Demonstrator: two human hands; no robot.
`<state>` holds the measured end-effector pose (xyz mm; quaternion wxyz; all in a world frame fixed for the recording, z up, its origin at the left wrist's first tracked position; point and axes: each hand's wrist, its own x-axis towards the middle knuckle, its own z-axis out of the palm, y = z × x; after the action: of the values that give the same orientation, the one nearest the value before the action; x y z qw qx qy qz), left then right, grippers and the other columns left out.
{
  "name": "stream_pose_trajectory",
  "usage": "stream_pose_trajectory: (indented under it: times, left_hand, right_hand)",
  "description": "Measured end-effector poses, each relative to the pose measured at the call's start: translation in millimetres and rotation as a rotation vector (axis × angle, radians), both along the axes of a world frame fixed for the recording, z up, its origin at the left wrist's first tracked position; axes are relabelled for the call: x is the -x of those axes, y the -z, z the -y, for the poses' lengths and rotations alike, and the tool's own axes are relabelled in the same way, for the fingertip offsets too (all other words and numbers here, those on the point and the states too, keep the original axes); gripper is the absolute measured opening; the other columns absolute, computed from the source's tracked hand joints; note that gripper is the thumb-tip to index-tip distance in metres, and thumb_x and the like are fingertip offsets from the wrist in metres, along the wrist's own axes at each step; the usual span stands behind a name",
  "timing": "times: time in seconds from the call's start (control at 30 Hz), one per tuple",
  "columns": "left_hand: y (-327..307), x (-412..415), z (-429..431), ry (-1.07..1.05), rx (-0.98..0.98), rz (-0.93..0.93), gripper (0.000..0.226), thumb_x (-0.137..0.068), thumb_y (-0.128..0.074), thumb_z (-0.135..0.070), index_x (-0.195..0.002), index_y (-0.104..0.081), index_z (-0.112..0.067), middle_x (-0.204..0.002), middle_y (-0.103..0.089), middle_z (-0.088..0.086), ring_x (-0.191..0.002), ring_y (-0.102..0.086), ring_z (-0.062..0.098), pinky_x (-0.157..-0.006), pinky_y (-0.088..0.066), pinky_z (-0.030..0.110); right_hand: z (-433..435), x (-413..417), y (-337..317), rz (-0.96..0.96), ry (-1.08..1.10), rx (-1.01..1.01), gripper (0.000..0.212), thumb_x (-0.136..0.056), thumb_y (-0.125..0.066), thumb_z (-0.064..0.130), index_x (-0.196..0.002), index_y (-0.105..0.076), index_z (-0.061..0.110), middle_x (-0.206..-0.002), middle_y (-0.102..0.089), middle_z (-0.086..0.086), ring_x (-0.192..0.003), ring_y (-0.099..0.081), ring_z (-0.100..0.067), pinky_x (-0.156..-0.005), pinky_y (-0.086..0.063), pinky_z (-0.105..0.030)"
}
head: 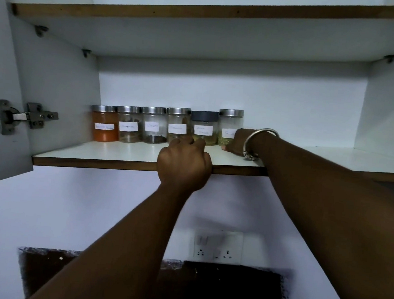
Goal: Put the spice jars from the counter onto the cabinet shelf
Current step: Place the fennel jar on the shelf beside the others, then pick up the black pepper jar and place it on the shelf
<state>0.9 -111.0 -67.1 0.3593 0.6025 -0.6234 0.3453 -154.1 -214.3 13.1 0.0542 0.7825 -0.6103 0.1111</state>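
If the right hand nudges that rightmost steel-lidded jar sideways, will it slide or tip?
The rightmost clear jar with the steel lid is short and wide with a flat base, so it should probably slide on the smooth white shelf, not tip. It looks nearly empty, so likely light. It seems to be glass or hard plastic, so it is rigid, perhaps slippery.

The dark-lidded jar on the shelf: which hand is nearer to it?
Left. The left hand grips the shelf edge directly in front of the dark-lidded jar; the right hand is one jar over, at the rightmost jar.
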Motion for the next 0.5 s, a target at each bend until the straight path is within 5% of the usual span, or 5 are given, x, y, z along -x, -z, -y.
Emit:
stream_pose_trajectory:
  times: [0.13, 0.33, 0.5]
  left_hand:
    - [2, -3, 2, 0.012, 0.019, -0.012, 0.016, -0.087, -0.055, -0.023, -0.086, -0.066, -0.012, -0.085, -0.070, 0.011, -0.078, -0.064, 0.038, -0.057, -0.031, 0.033]
    - [-1, -9, -6, 0.188, -0.028, -0.051, 0.025, -0.091, -0.043, -0.030, -0.095, -0.062, -0.014, -0.090, -0.068, 0.011, -0.085, -0.064, 0.038, -0.063, -0.044, 0.040]
    - [2, -20, -41, 0.357, -0.144, -0.041, 0.048, -0.092, -0.037, -0.033, -0.128, -0.062, -0.012, -0.117, -0.070, 0.020, -0.109, -0.064, 0.044, -0.086, -0.050, 0.048]
  right_hand:
    - [-43, -8, 6, 0.021, 0.027, -0.015, 0.050, -0.105, -0.045, 0.039, -0.143, -0.053, 0.008, -0.145, -0.057, -0.016, -0.129, -0.056, -0.032, -0.096, -0.043, -0.035]
    - [-105, 2, 20, 0.024, -0.074, 0.042, 0.038, -0.108, -0.043, 0.025, -0.133, -0.061, 0.003, -0.137, -0.062, -0.017, -0.122, -0.061, -0.033, -0.084, -0.042, -0.029]
    - [-153, 10, 52, -0.094, -0.151, 0.297, 0.039, -0.108, -0.039, 0.027, -0.128, -0.063, 0.004, -0.131, -0.065, -0.021, -0.120, -0.062, -0.039, -0.093, -0.048, -0.039]
